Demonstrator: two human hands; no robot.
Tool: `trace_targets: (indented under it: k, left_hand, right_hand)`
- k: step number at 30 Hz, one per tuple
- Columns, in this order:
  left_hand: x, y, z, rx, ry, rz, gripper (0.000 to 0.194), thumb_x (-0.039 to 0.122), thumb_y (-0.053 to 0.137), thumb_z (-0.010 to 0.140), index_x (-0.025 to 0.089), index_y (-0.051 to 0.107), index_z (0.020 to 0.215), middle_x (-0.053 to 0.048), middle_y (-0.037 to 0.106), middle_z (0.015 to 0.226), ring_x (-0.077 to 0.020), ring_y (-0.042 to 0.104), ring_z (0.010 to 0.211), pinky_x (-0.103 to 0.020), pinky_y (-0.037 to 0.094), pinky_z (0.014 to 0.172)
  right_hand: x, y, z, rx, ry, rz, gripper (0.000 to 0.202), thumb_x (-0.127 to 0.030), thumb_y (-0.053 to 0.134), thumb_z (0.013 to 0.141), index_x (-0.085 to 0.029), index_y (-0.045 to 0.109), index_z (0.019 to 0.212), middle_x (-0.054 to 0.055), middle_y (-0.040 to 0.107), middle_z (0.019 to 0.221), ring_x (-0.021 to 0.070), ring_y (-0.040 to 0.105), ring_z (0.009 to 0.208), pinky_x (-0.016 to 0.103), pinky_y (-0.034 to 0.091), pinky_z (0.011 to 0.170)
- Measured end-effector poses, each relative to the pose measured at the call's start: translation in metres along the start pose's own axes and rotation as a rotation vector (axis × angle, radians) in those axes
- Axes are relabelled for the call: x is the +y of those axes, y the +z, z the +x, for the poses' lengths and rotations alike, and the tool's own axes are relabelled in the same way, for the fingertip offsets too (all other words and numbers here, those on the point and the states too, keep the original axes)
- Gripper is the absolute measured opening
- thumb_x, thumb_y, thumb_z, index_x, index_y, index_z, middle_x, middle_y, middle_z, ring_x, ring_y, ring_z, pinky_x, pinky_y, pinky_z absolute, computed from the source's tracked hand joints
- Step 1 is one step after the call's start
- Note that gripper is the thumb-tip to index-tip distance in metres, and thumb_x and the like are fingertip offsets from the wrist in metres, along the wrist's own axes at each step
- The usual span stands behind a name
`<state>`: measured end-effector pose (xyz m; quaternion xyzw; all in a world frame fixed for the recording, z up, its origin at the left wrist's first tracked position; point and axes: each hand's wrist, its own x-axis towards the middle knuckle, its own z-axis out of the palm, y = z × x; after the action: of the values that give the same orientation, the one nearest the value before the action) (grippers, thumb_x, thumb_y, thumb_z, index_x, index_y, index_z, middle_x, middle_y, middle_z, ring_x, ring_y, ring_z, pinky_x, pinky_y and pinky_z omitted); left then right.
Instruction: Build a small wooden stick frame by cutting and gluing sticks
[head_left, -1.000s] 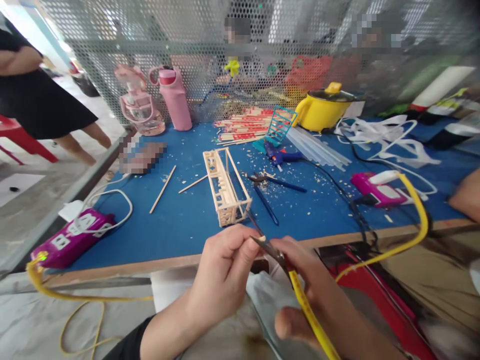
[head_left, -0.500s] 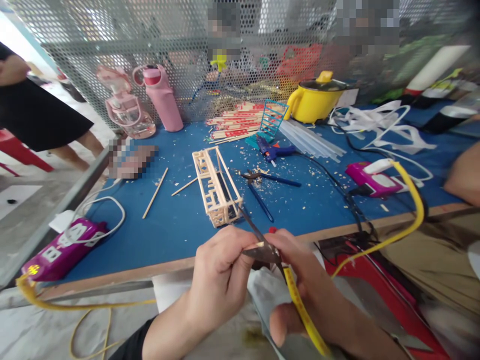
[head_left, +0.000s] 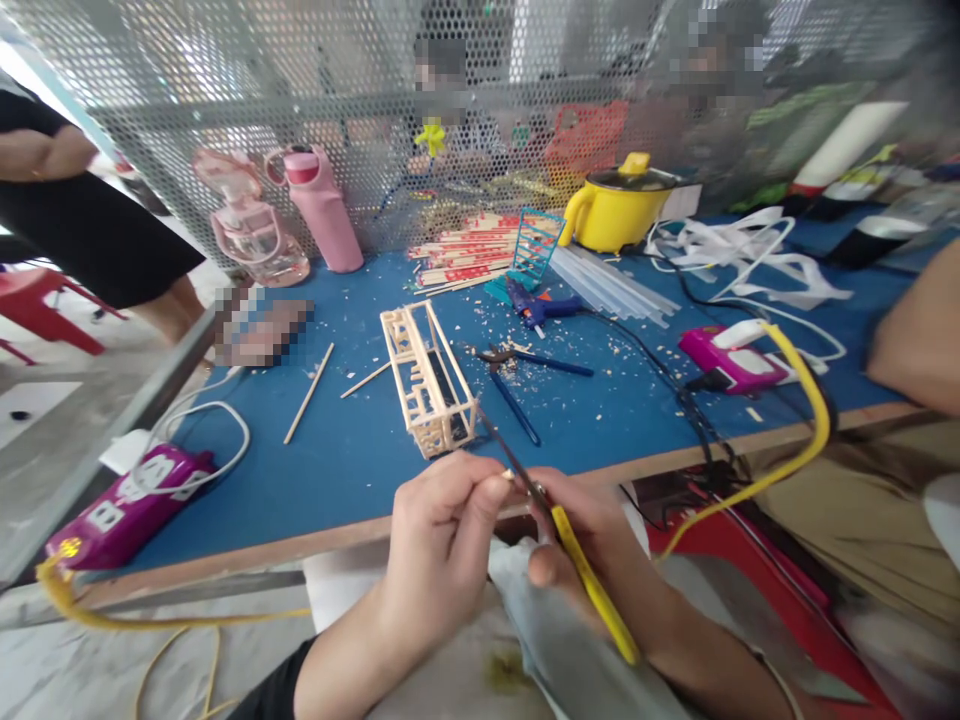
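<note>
My left hand (head_left: 439, 525) pinches a small pale piece of wood (head_left: 508, 475) between thumb and fingertips, over the table's front edge. My right hand (head_left: 607, 525) is closed around scissors with a yellow handle (head_left: 596, 590). Their dark blade points up and left, just right of the wood piece; the other blade is mostly hidden. Beyond my hands stands a box-shaped frame of wooden sticks (head_left: 427, 385). Blue-handled pliers (head_left: 514, 400) lie spread on the table to its right, among wood chips. Loose sticks (head_left: 309, 393) lie to its left.
A blue glue gun (head_left: 544, 308) rests by a teal stand (head_left: 536, 245), glue sticks (head_left: 611, 285) and a pile of sticks (head_left: 465, 250). A yellow pot (head_left: 622, 215), pink bottle (head_left: 326, 215) and purple power strips (head_left: 731, 360) sit around. Another person's arm (head_left: 915, 330) is at right.
The scissors have turned in my right hand, and the second blade, visible across the wood piece before, is now mostly hidden. Both hands stay close together. The view has shifted slightly.
</note>
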<state>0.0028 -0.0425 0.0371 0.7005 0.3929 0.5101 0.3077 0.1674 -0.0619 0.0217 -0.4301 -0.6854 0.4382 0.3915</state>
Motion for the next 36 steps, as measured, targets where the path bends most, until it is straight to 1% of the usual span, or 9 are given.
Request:
trace_targets:
  k: [3,6,9,12,17,23,29,33,36]
  left_hand:
    - [-0.001,0.004,0.001,0.072,-0.110,-0.112,0.010,0.018,0.059,0.086,0.019,0.067,0.080,0.002,0.069,0.070,-0.0084,0.060,0.061,-0.016,0.046,0.058]
    - [-0.002,0.004,0.003,0.085,-0.146,-0.126,0.008,0.021,0.064,0.083,0.018,0.069,0.078,0.001,0.070,0.070,-0.0094,0.062,0.062,-0.017,0.048,0.059]
    - [-0.002,0.001,0.004,0.025,-0.082,-0.054,0.009,0.017,0.061,0.084,0.018,0.069,0.079,0.000,0.071,0.072,-0.0095,0.063,0.065,-0.017,0.047,0.062]
    - [-0.003,-0.003,0.004,-0.054,-0.001,-0.038,0.015,0.011,0.057,0.086,0.019,0.068,0.083,0.001,0.071,0.080,-0.0092,0.064,0.072,-0.017,0.047,0.068]
    - [-0.002,-0.007,0.004,-0.163,-0.093,-0.209,0.018,0.013,0.051,0.090,0.019,0.065,0.080,0.001,0.066,0.074,-0.0078,0.059,0.067,-0.016,0.044,0.063]
    - [0.000,-0.008,0.005,-0.239,-0.145,-0.273,0.025,0.018,0.043,0.094,0.017,0.058,0.074,0.003,0.060,0.068,-0.0064,0.053,0.063,-0.015,0.040,0.060]
    - [-0.001,-0.008,0.005,-0.246,-0.079,-0.227,0.024,0.014,0.041,0.095,0.018,0.057,0.078,0.004,0.061,0.072,-0.0060,0.053,0.064,-0.015,0.038,0.061]
    - [0.000,-0.009,0.005,-0.251,-0.061,-0.201,0.024,0.014,0.042,0.094,0.017,0.058,0.075,0.002,0.064,0.072,-0.0075,0.055,0.064,-0.016,0.039,0.061]
    - [0.001,-0.010,0.005,-0.241,-0.029,-0.198,0.025,0.015,0.043,0.094,0.018,0.060,0.076,0.001,0.066,0.073,-0.0082,0.056,0.064,-0.017,0.040,0.061]
  right_hand:
    - [-0.005,-0.003,0.000,-0.002,-0.012,0.078,0.070,-0.075,0.052,0.068,-0.023,0.053,0.116,0.004,0.063,0.099,0.0214,0.061,0.089,0.030,0.048,0.080]
    - [-0.010,-0.007,0.001,-0.011,0.000,0.011,0.074,-0.075,0.055,0.065,-0.025,0.050,0.119,0.006,0.061,0.108,0.0234,0.060,0.095,0.033,0.047,0.085]
    - [-0.013,-0.009,0.002,0.014,0.002,-0.164,0.073,-0.075,0.057,0.064,-0.022,0.051,0.114,0.007,0.059,0.105,0.0241,0.058,0.094,0.034,0.047,0.083]
    - [-0.014,-0.011,0.002,0.049,-0.066,-0.346,0.071,-0.073,0.061,0.063,-0.022,0.052,0.111,0.006,0.058,0.098,0.0249,0.058,0.094,0.032,0.047,0.076]
    - [-0.016,-0.016,0.001,0.031,-0.134,-0.460,0.076,-0.076,0.060,0.059,-0.024,0.049,0.114,0.006,0.058,0.099,0.0261,0.057,0.098,0.030,0.048,0.070]
    - [-0.018,-0.019,0.001,0.003,-0.150,-0.499,0.083,-0.075,0.066,0.053,-0.025,0.048,0.115,0.007,0.058,0.103,0.0276,0.057,0.098,0.032,0.049,0.070]
    - [-0.014,-0.018,-0.001,0.030,-0.224,-0.464,0.077,-0.073,0.064,0.058,-0.026,0.048,0.116,0.005,0.058,0.097,0.0219,0.059,0.083,0.028,0.047,0.062]
    - [-0.016,-0.018,-0.001,0.015,-0.207,-0.412,0.082,-0.070,0.070,0.053,-0.026,0.049,0.118,0.004,0.058,0.095,0.0195,0.058,0.078,0.026,0.047,0.062]
    - [-0.019,-0.020,0.000,-0.014,-0.161,-0.359,0.078,-0.066,0.077,0.050,-0.024,0.054,0.112,0.003,0.059,0.092,0.0193,0.058,0.076,0.026,0.047,0.062]
